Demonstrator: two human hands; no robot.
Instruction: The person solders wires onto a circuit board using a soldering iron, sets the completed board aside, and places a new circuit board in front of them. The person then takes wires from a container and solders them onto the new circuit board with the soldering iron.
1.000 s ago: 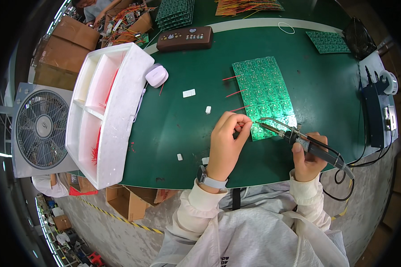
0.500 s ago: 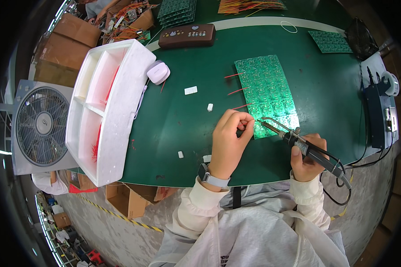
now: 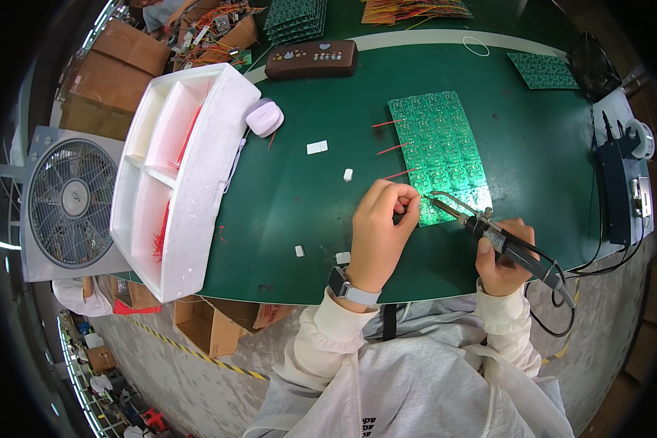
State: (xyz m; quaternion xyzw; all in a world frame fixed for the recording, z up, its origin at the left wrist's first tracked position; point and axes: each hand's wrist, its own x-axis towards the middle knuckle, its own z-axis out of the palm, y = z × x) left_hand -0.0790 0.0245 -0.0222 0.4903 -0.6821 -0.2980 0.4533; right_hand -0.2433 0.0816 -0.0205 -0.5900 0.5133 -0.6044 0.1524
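A green circuit board panel [image 3: 445, 139] lies on the green tabletop in front of me. Several thin red wires [image 3: 393, 150] stick out from its left edge. Near its lower left corner, my left hand [image 3: 384, 223] is closed in a pinch; what the fingertips hold is hidden. My right hand [image 3: 505, 266] grips a soldering iron [image 3: 498, 237] with a thin curved metal tube fixed alongside. The iron's tip points left and meets the board close to my left fingertips.
A white foam tray [image 3: 197, 182] with red wires in its compartments stands left, beside a box fan [image 3: 73, 204]. A lilac case [image 3: 264, 117], small white pieces [image 3: 317, 147] and a brown pencil case [image 3: 311, 58] lie about. The dark soldering station [image 3: 615, 190] sits at right, its cable hanging near my right arm.
The whole view has shifted very slightly, moving the table items a little to the right. Both hands and the iron keep nearly the same pose at the board.
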